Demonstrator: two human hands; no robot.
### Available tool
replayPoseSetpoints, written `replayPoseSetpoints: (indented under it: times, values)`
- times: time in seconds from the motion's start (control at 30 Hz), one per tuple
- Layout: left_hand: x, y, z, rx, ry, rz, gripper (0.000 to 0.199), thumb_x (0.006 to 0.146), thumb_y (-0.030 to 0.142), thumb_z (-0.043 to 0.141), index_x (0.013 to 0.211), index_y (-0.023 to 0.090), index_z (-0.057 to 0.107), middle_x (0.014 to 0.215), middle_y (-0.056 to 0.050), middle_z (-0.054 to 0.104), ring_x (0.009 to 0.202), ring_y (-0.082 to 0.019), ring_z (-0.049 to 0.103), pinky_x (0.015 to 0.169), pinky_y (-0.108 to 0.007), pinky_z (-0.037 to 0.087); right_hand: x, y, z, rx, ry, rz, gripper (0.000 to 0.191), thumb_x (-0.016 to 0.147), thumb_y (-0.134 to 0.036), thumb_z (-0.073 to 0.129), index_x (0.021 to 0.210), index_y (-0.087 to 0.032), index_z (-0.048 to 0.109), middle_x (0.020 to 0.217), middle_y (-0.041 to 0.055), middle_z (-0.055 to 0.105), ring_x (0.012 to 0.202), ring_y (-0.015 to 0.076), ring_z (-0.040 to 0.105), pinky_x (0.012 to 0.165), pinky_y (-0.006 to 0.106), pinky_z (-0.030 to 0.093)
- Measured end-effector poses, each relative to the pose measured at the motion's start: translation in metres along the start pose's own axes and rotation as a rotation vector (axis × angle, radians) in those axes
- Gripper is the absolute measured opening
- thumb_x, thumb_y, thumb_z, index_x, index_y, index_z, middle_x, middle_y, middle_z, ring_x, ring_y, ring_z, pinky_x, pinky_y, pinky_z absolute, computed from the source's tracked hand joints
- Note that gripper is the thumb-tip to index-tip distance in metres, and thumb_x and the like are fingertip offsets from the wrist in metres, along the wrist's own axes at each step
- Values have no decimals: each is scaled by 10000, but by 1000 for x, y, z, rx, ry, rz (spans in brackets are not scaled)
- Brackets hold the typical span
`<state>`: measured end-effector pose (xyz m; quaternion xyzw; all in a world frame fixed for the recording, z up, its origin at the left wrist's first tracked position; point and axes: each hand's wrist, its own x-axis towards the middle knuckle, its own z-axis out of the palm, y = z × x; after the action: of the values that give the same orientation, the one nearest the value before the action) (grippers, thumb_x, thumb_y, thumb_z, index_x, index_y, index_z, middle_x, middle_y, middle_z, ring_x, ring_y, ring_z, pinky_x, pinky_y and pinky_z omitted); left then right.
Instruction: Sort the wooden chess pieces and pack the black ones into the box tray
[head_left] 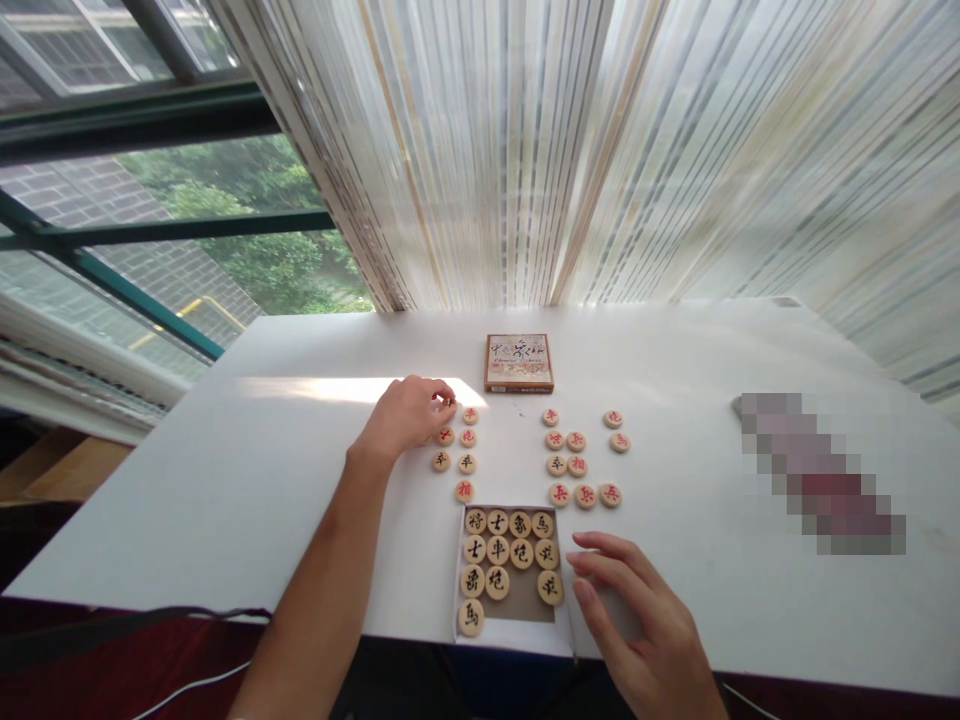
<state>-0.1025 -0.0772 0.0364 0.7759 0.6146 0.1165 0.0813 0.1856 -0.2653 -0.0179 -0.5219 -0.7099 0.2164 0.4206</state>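
Note:
My left hand (411, 412) is over the upper end of the left group of chess pieces, its fingertips closed on a round wooden piece (450, 403). Beside it lie red-marked pieces (468, 437) and black-marked ones (467, 463). An open box (517, 636) near the front edge holds several black-marked pieces in rows, with bare floor at its lower right. My right hand (637, 620) hovers just right of this box, fingers apart, holding nothing. Another group of mostly red-marked pieces (576, 440) lies right of centre.
A printed lid or box (518, 362) lies behind the pieces on the white table (300, 520). A pixelated object (825, 480) is at the right. Sheer curtains (600, 150) hang at the back, and a window stands at the left. A dark cable crosses the lower left.

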Motion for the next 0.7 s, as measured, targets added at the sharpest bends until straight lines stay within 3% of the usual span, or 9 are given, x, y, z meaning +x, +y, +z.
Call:
replayPoseSetpoints:
  times: [0.2, 0.37, 0.53, 0.7]
  values:
    - [-7, 8, -7, -266, 128, 25, 170, 860, 331, 648, 998, 246, 698, 950, -6, 754, 855, -200, 714, 763, -297, 531, -2, 0, -4, 46, -19, 54, 149, 953, -281, 590, 1009, -250, 725, 1116, 83, 707, 1034, 226, 708, 893, 301, 603]
    - [-14, 30, -10, -556, 87, 189, 212, 858, 286, 669, 1049, 193, 667, 1005, -38, 735, 862, -180, 723, 714, -263, 540, 13, -6, -19, 118, -125, 71, 135, 961, -259, 590, 1038, -265, 701, 1132, 63, 702, 1059, 208, 690, 902, 278, 587]
    - [-21, 50, -3, -642, 63, 304, 211, 828, 203, 692, 1036, 198, 664, 994, -28, 723, 829, -147, 684, 730, -251, 544, 69, -22, -41, 80, -220, -25, 169, 963, -280, 593, 1112, -263, 670, 1088, 63, 710, 944, 204, 690, 822, 305, 598]
    - [-28, 59, 3, -678, 108, 378, 258, 799, 152, 712, 1051, 185, 665, 977, -27, 719, 807, -140, 662, 709, -246, 543, 133, -26, -30, -2, -288, -78, 138, 963, -268, 600, 1087, -262, 659, 1007, 11, 726, 856, 156, 696, 747, 256, 594]
